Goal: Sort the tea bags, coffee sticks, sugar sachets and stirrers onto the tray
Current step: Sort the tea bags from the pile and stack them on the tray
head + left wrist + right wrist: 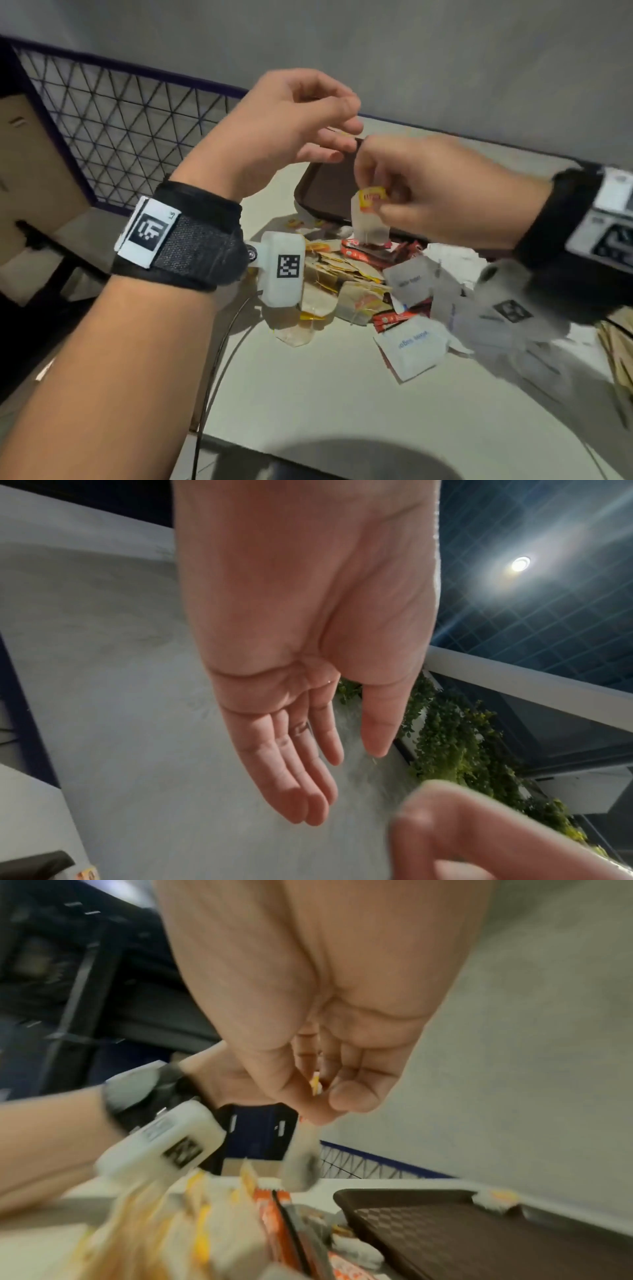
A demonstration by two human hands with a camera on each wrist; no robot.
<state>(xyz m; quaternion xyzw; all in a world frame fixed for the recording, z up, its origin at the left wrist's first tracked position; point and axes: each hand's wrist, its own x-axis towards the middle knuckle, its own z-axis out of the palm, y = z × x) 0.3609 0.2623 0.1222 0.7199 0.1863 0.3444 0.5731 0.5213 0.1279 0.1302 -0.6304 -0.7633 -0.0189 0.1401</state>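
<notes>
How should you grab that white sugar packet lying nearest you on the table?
Pinch the flat white paper sugar sachet at its near free corner, coming from above on your side. It lies flat on the pale table, and that corner sticks clear of the heap, so fingers could probably slip around it.

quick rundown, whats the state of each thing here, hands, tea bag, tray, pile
right hand: pinches a tea bag by its yellow tag
tea bag: lifted, hanging over the pile
left hand: raised, holds nothing, fingers nearly straight
tray: brown, flat on the table, mostly bare
pile: unsorted tea bags, red sticks, white sachets on the table
stirrers: at the table's right edge
</notes>
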